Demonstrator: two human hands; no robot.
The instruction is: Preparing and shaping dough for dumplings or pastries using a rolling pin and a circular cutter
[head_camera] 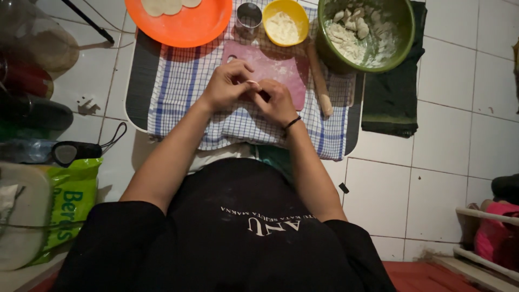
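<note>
My left hand (227,85) and my right hand (277,101) meet over a pink cutting board (281,70), pinching a small pale piece of dough (253,83) between the fingertips. My right wrist wears a dark band. A wooden rolling pin (320,81) lies just right of the board. Behind it stand a green bowl (403,21) of floured dough pieces, a yellow bowl (294,12) of flour and a metal ring cutter (249,15). An orange plate (186,27) with flat dough rounds sits at the back left.
Everything rests on a blue-checked cloth (184,81) over a tray on a white tiled floor (454,108). A dark green towel (389,103) lies to the right. A green bag (73,200) and dark containers crowd the left; a pink item (494,232) sits far right.
</note>
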